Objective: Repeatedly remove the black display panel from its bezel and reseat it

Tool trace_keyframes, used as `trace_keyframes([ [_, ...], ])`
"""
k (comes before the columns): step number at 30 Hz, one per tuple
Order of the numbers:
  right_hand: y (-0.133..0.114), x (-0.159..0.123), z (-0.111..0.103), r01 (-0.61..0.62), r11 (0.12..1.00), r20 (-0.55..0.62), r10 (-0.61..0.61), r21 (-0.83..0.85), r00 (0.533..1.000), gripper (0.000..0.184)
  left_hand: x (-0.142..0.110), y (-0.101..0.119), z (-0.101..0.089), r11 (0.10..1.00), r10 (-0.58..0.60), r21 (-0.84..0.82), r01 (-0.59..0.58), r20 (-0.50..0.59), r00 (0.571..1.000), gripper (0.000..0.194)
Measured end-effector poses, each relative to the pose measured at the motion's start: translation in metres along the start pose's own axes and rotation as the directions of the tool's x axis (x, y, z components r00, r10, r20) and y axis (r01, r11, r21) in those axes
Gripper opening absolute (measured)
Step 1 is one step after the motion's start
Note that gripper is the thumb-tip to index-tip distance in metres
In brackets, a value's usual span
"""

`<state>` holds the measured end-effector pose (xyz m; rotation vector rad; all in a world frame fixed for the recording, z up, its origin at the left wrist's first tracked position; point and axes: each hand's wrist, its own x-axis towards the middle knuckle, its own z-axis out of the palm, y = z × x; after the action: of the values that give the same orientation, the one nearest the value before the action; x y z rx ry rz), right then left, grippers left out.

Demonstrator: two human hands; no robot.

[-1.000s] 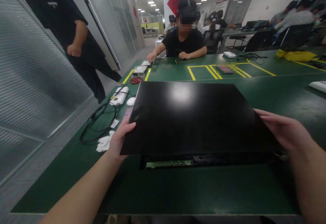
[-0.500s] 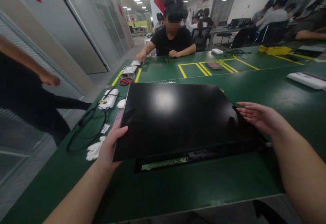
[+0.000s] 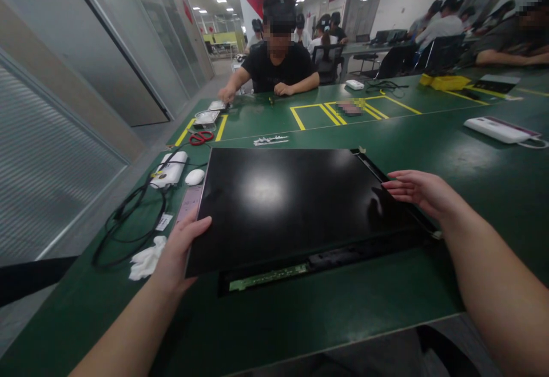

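A glossy black display panel (image 3: 295, 211) lies tilted over a black frame (image 3: 343, 257), its left side raised. My left hand (image 3: 182, 245) grips the panel's left edge, thumb on top and the other fingers underneath. Along the frame's front edge a green circuit board strip (image 3: 268, 277) shows. My right hand (image 3: 418, 191) is open beside the panel's right edge, fingers stretched out; whether the fingertips touch the edge I cannot tell. The panel hides most of the frame.
Left of the panel lie a white glove (image 3: 148, 258), black cables (image 3: 128, 234), a white power bank-like box (image 3: 170, 169), a white mouse (image 3: 195, 177) and red scissors (image 3: 201, 137). A person (image 3: 278, 68) sits across the green table (image 3: 326, 320). A white device (image 3: 500, 130) lies at right.
The panel's far and right side has come lower, showing more of the frame's right edge. My view has shifted slightly to the right. The person walking at left has mostly left view.
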<state>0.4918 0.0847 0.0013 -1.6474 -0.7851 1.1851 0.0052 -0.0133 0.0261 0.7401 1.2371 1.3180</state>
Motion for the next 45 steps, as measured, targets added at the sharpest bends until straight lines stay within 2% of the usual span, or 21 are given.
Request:
trace_keyframes([
  [9,0.003,0.001,-0.005,0.080,0.993,-0.029,-0.083,-0.088,0.996,0.005,0.001,-0.003,-0.003,0.999,-0.016,0.043,0.014,0.040,0.999,0.068],
  [14,0.001,-0.004,0.001,0.083,0.987,-0.103,-0.098,-0.134,0.990,0.009,0.004,-0.008,-0.004,0.997,-0.061,0.051,0.056,0.100,0.993,0.061],
  [24,-0.007,-0.017,0.009,0.065,0.991,-0.100,-0.078,-0.119,0.992,0.018,0.006,-0.010,0.001,0.997,-0.062,0.052,0.057,0.099,0.993,0.065],
  [33,-0.009,-0.019,0.010,0.067,0.987,-0.132,-0.086,-0.144,0.987,0.018,0.004,-0.014,0.006,0.998,-0.051,0.040,0.046,0.142,0.989,0.056],
  [45,-0.001,-0.012,0.007,0.113,0.958,-0.196,-0.168,-0.264,0.966,0.011,0.009,-0.022,0.013,0.999,-0.025,0.036,0.018,0.181,0.983,0.081],
])
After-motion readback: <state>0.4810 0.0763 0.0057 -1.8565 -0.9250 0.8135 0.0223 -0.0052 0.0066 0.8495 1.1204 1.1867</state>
